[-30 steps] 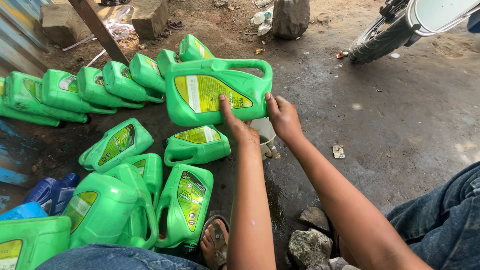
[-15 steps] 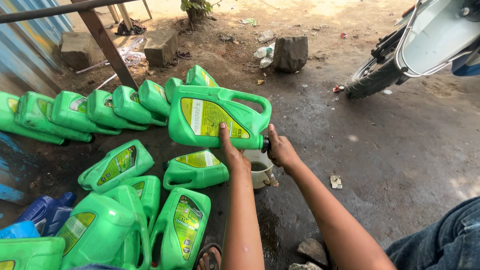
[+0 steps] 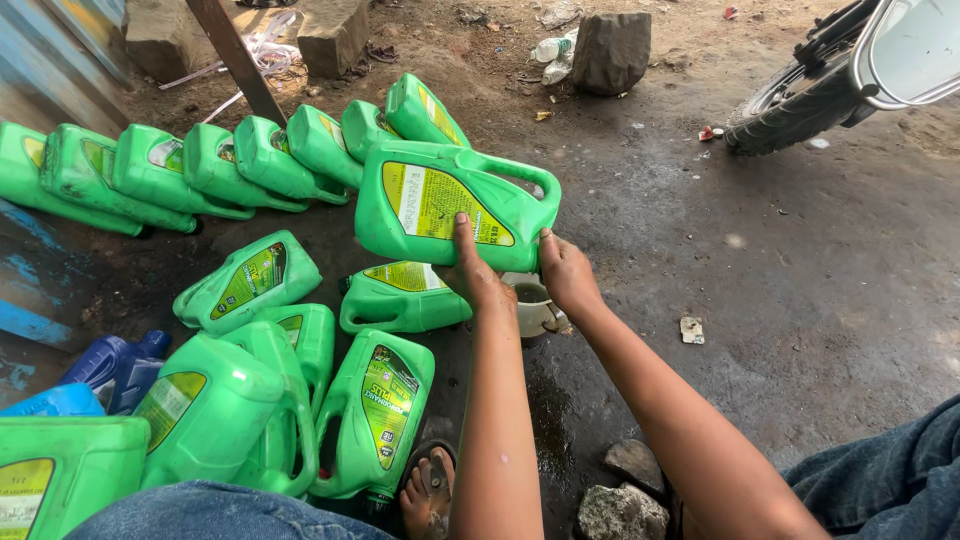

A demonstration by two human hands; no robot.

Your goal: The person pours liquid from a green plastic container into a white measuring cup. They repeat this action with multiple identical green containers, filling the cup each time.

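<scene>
I hold a green plastic jug (image 3: 440, 205) with a yellow label on its side, tipped over a small white cup (image 3: 532, 305) on the ground. My left hand (image 3: 472, 272) grips the jug's lower middle, thumb up on the label. My right hand (image 3: 567, 272) holds its lower right corner by the spout end, just above the cup. The jug's handle faces up and right.
Several more green jugs lie in a row (image 3: 200, 165) at the back left and in a cluster (image 3: 290, 380) at the front left, beside blue bottles (image 3: 110, 365). A motorbike wheel (image 3: 800, 95) stands at the top right. Stones (image 3: 620, 505), my sandalled foot (image 3: 428, 490), oily wet ground.
The jug has tilted further with its spout end lower over the cup, and my right hand has shifted down to that corner. The view has swung slightly.
</scene>
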